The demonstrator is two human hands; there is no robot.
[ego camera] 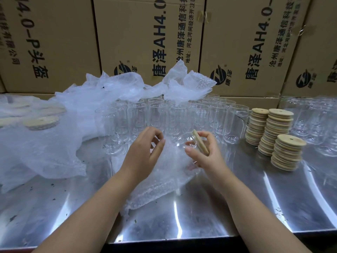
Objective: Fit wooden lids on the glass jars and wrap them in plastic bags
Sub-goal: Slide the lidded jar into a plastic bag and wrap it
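One wooden lid (200, 142) | between right hand (206, 157) fingers (209, 138) | left hand (145, 148) pinches bag (164, 178)

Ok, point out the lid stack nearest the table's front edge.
The front-right stack, top lid's hole showing; the taller stack and the left stack stand behind it.

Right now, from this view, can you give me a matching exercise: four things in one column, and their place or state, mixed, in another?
Things:
1. lid stacks
2. empty jars
3. cardboard boxes
4. single lid

Place or state:
a. brown, behind the table
b. held in the right hand
c. pale wood, piled at the right
d. clear, standing in rows

Pairs: 1-c, 2-d, 3-a, 4-b
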